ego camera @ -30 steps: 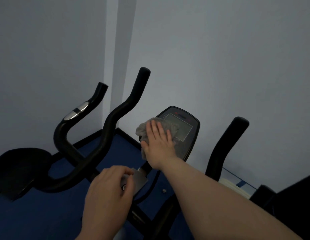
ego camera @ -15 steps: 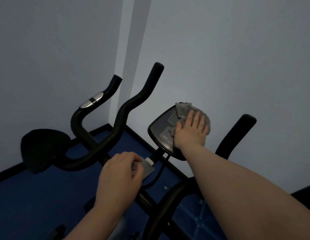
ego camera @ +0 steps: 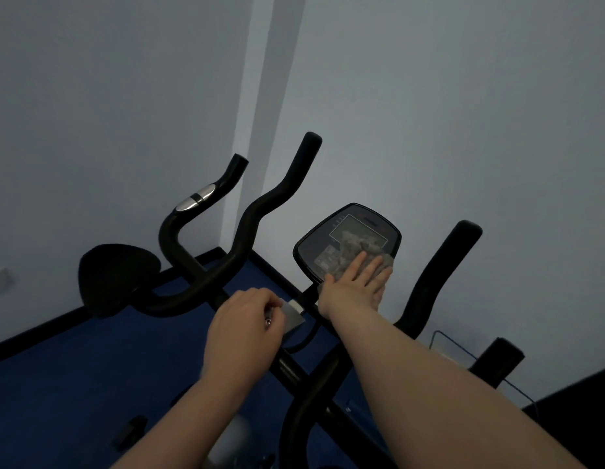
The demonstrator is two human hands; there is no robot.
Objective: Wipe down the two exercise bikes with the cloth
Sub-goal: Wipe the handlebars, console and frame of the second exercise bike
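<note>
The right hand [ego camera: 357,282] lies flat and open, fingers spread, pressing a grey cloth [ego camera: 357,253] against the lower right part of a black display console [ego camera: 341,242]. The cloth is bunched under and just beyond the fingertips, covering part of the console's screen; the palm on top seems meant to keep it in full contact with the tilted face while it is rubbed. The left hand [ego camera: 243,324] is curled closed around the centre of the handlebar stem, just beside a small silver bracket [ego camera: 292,314] below the console, probably to steady the bike against the push of the wiping hand. Both forearms are bare and reach in from the bottom of the view. Around them, the near exercise bike's black handlebars [ego camera: 260,211] curve upward to the left and right of the console. Further left stand a second curved handlebar with a silver grip sensor [ego camera: 196,198] and a black saddle [ego camera: 115,275], apparently part of the other bike. The floor is blue carpet [ego camera: 91,367], and pale walls [ego camera: 463,113] meet in a corner behind. The console looks like the step in hand, with other surfaces likely remaining.
</note>
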